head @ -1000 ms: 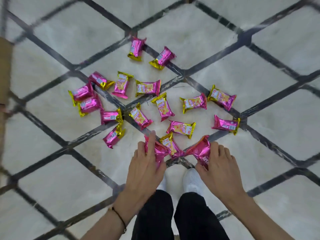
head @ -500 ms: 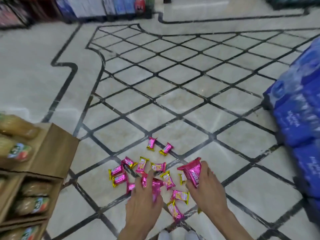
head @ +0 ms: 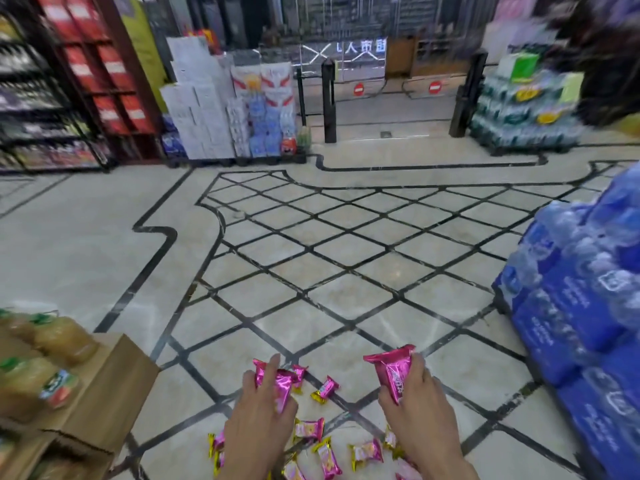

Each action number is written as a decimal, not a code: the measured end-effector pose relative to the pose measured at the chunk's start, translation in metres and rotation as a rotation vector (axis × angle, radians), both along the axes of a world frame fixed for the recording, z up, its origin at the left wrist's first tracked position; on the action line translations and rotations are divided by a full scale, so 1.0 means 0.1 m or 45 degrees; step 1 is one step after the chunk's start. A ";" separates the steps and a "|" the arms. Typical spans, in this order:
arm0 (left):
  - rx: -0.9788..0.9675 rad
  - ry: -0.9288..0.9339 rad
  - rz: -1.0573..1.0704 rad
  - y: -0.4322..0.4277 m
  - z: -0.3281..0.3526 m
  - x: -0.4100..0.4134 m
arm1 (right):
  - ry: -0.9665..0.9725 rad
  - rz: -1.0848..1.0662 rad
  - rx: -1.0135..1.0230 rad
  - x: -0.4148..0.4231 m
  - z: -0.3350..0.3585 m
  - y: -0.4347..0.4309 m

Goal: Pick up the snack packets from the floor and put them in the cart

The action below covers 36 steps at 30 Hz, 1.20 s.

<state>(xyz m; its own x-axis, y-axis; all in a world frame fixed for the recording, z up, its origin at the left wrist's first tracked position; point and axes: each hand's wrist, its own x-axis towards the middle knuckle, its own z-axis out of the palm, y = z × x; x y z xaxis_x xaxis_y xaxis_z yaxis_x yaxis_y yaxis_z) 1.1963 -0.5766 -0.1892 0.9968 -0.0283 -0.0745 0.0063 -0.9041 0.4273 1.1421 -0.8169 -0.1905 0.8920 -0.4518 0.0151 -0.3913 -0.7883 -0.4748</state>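
Pink packets (head: 320, 455) lie on the floor (head: 346, 296) below the hands, some hidden under the wrists or cut by the frame edge, and no cart shows. Left hand (head: 259, 414) is clamped on one packet (head: 281, 388), right hand (head: 420, 405) on another packet (head: 393, 370), both above the floor. Blurred blue water packs (head: 581, 306) stand right, a cardboard box (head: 100, 393) left.
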 end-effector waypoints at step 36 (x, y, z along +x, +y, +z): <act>-0.227 -0.036 -1.210 -1.53 0.37 -1.12 | 0.062 -1.341 -0.224 -2.73 0.60 0.26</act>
<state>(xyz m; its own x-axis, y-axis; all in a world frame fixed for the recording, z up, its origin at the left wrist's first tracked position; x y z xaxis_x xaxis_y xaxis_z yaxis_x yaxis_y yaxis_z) 1.0840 -0.7299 -0.1525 0.5532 -0.8324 0.0322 -0.7067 -0.4484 0.5473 0.8690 -0.7905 -0.1301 0.0551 -0.9900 0.1299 -0.9304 -0.0982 -0.3532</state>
